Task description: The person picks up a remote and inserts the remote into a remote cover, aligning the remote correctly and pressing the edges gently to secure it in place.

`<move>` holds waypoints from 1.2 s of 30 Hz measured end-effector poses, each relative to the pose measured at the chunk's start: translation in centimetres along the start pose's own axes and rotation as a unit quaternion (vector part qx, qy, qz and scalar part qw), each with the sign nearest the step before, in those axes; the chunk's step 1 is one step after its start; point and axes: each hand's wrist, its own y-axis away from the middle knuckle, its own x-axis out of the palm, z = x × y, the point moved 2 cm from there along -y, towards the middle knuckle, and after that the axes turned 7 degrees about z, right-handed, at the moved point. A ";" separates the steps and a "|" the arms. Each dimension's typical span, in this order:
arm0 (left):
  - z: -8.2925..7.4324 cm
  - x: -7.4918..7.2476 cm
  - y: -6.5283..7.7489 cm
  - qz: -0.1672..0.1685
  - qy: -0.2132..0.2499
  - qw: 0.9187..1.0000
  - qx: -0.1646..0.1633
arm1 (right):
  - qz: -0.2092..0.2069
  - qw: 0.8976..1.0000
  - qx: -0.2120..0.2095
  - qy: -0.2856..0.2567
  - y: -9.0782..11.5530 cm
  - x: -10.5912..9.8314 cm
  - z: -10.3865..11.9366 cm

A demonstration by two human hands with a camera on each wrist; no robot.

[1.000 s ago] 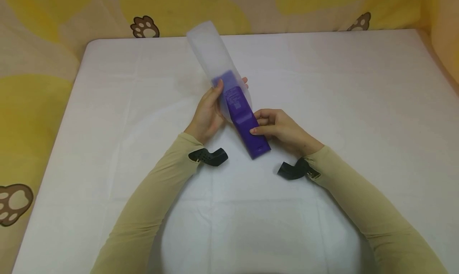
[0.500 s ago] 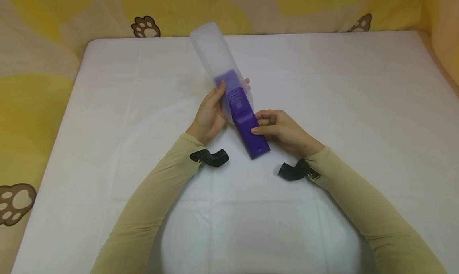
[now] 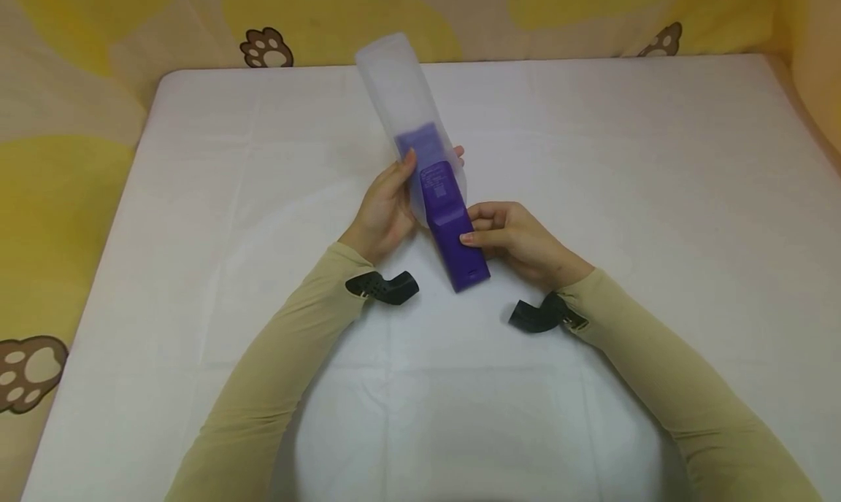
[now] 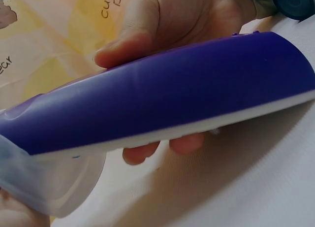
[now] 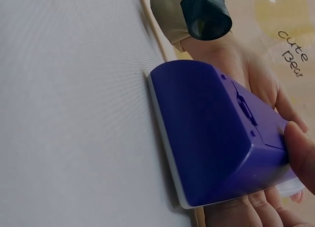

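A long purple device (image 3: 453, 250) with small print on its back lies slanted between the two hands in the head view. Its far end sits inside a frosted, see-through sleeve (image 3: 394, 79), whose other end points away from the person. The left hand (image 3: 381, 210) holds the sleeve around the device, thumb on top, fingertips showing past the far side. Near the device's lower end, the right hand (image 3: 519, 239) grips it between thumb and fingers. A white underside edges the purple body (image 4: 172, 94) in the left wrist view. A lidded panel (image 5: 263, 113) shows in the right wrist view.
Beneath everything spreads a white-covered table (image 3: 657, 195). Yellow patterned cloth (image 3: 460, 20) with paw prints rises behind it and at the sides. Each wrist carries a dark curved camera mount, the left one (image 3: 394, 289) close to the right one (image 3: 535, 316).
The sleeve's far end has swung rightward and the device's lower end slightly left, so both stand a little straighter in the head view. Both hands keep their grip and barely move.
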 end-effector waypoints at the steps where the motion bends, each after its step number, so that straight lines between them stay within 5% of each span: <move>1: 0.0 0.0 0.0 0.000 -0.001 1.000 -0.001 | -0.001 1.000 -0.001 -0.002 0.0 0.0 0.0; 36: -0.1 -0.1 0.1 0.004 -0.016 1.000 -0.001 | -0.050 0.998 -0.047 0.011 -0.2 0.4 -0.1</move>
